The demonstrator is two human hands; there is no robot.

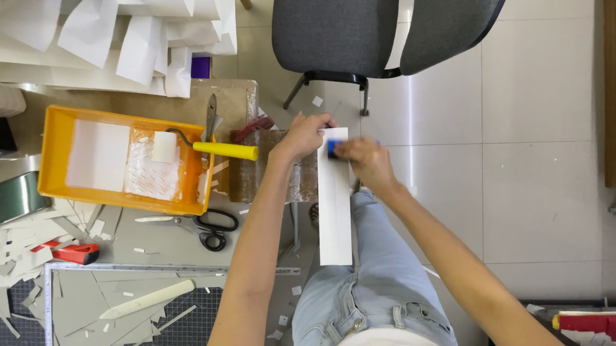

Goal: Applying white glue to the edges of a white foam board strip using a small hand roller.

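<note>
**Hands on a white strip**

Our right hand (369,162) closes its fingers around a small blue object (333,148), mostly hidden, its shape unclear. Our left hand (304,135) presses curled fingertips on the far end of a long, flat white strip (334,207) lying along our denim-clad thigh. Beside us sits an orange paint tray (54,156) with a yellow-handled roller (214,149).

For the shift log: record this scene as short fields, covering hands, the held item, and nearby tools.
Left hand: holds down the top end of a long white strip
Right hand: presses a small blue tool on the strip
Strip support: lies along the person's leg in jeans
Tray: orange tray with a yellow-handled roller
Tools nearby: black scissors, metal ruler, red knife
Behind: grey chair
</note>
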